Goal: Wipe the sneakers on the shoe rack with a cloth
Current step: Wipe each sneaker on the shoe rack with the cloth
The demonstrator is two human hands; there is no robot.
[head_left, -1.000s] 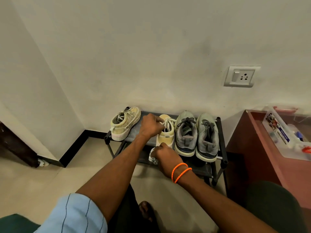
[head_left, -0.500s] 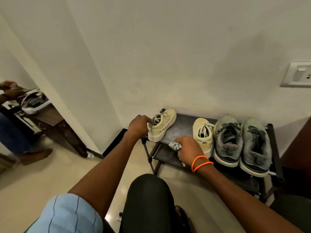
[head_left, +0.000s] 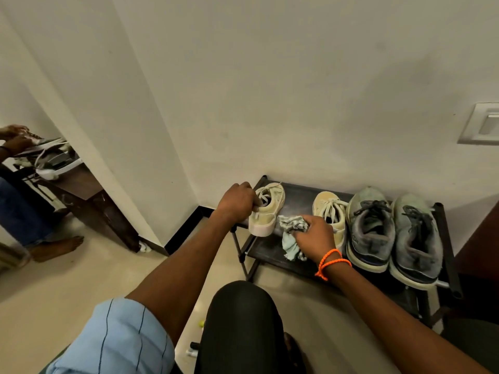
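A low black shoe rack [head_left: 299, 197] stands against the wall. At its left end lies a pale yellow sneaker [head_left: 268, 211], and my left hand [head_left: 237, 202] grips it at the heel opening. My right hand [head_left: 314, 237] holds a crumpled pale blue-green cloth [head_left: 291, 233] just right of that sneaker, over the rack's front edge. The matching yellow sneaker [head_left: 328, 211] sits behind my right hand, partly hidden by it. Two grey sneakers [head_left: 371, 228] [head_left: 415, 238] stand side by side on the right.
A wall corner juts out to the left of the rack. Beyond it, another person's hands and bare foot [head_left: 56, 247] are at a dark wooden table [head_left: 89, 190]. A wall socket [head_left: 483, 124] is at the right. My knee [head_left: 240, 319] is below the rack.
My left hand left the middle yellow sneaker and took hold of the left one's heel. My right hand rose with the cloth towards that sneaker. The view swung to the left.
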